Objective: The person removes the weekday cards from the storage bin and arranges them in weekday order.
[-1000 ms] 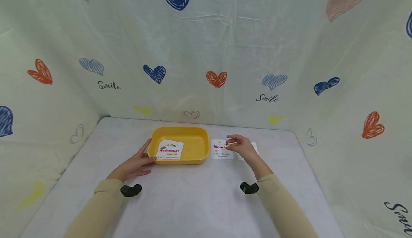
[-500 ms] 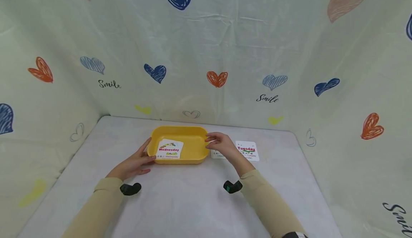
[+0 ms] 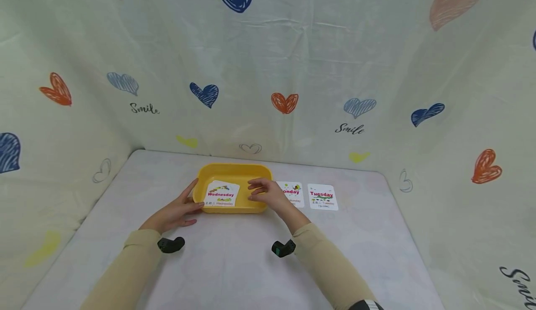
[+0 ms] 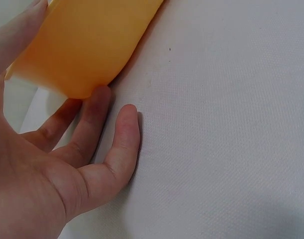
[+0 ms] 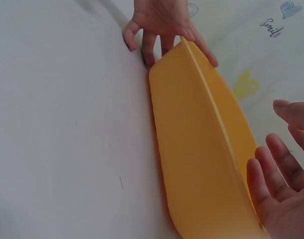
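Observation:
A shallow yellow tray (image 3: 233,210) sits on the table with a white Wednesday card (image 3: 221,193) inside at its left. My left hand (image 3: 173,213) holds the tray's left end, thumb at the rim and fingers against the outer wall, as the yellow wall (image 4: 97,45) in the left wrist view shows. Over the tray's right part hovers my right hand (image 3: 270,195), fingers loosely bent and apart, nothing between them. In the right wrist view this right hand (image 5: 284,184) overlaps the near rim. A Monday card (image 3: 296,194), partly hidden by the right hand, lies right of the tray.
A Tuesday card (image 3: 322,197) lies to the right of the Monday card on the white table (image 3: 234,263). Behind the table hangs a pale curtain (image 3: 310,128) printed with hearts and "Smile". Both wrists carry small black devices.
My right hand has moved left from over the Monday and Tuesday cards to above the tray, uncovering the Tuesday card. The left hand and tray stay in place.

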The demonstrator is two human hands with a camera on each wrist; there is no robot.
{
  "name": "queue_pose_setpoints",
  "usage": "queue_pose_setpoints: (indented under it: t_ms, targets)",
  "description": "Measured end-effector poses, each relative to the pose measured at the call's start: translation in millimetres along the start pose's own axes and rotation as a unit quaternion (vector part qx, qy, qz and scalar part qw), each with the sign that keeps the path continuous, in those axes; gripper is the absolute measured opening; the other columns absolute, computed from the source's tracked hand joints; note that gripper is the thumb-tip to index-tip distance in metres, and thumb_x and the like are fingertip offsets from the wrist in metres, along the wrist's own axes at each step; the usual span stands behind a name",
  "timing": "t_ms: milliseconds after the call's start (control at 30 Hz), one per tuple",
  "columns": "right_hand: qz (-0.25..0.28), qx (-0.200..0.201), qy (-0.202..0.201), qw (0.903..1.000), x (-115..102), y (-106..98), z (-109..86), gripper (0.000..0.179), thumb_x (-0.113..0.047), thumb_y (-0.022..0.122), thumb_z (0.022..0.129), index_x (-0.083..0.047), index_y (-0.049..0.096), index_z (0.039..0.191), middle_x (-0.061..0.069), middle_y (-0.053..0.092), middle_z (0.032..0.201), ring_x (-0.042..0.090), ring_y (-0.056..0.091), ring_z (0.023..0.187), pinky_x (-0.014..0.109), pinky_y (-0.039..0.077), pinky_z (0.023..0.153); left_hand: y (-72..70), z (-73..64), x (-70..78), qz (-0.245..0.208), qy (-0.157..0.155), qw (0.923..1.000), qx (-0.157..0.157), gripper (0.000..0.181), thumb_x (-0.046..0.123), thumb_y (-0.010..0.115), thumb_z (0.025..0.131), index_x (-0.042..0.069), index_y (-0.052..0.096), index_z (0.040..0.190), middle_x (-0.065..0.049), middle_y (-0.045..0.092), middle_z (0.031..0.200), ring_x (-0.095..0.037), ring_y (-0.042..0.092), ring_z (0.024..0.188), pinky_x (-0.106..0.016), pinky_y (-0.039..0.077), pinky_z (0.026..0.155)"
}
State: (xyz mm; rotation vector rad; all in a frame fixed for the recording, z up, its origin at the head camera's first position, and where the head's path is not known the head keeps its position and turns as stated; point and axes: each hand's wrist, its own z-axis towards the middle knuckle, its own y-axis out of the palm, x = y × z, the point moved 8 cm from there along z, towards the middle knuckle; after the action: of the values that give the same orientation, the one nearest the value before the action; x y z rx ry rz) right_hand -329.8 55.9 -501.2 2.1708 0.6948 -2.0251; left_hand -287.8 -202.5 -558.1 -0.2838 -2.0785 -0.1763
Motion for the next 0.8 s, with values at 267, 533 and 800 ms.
queue_pose_setpoints:
  t_ms: [267, 533, 800]
  targets:
    - [0.006, 0.006, 0.001, 1.0, 6.0, 16.8, 8.4, 0.043, -0.002, 0.073, 0.086, -0.001, 0.061, 0.127, 0.008, 0.065, 0.114, 0.02, 0.06, 0.098, 0.029, 0.054, 0.084, -0.4, 0.6, -0.4, 0.008, 0.001, 0.9999, 0.009, 0.09, 0.022, 0.062, 0.097, 0.047, -0.004, 0.153, -0.024, 0.02, 0.147, -0.04, 0.046, 0.124, -0.046, 0.052, 0.086]
    - [-0.009, 0.006, 0.006, 0.9999, 11.6, 28.3, 20.5, 0.044, -0.005, 0.075, 0.085, -0.004, 0.062, 0.127, 0.01, 0.064, 0.117, 0.019, 0.06, 0.098, 0.029, 0.054, 0.083, 0.3, 2.2, -1.0, 0.009, 0.0, 0.9999, 0.009, 0.091, 0.022, 0.062, 0.097, 0.048, -0.004, 0.153, -0.023, 0.02, 0.149, -0.04, 0.046, 0.124, -0.046, 0.052, 0.086]
    - [-0.01, -0.018, 0.04, 0.999, 13.1, 36.2, 28.6, 0.044, -0.003, 0.072, 0.087, -0.006, 0.06, 0.129, 0.011, 0.061, 0.119, 0.019, 0.06, 0.095, 0.027, 0.055, 0.081, -1.3, 3.1, -1.3, 0.012, -0.003, 0.9999, 0.01, 0.092, 0.023, 0.063, 0.096, 0.048, -0.004, 0.153, -0.023, 0.019, 0.149, -0.039, 0.047, 0.123, -0.046, 0.052, 0.086]
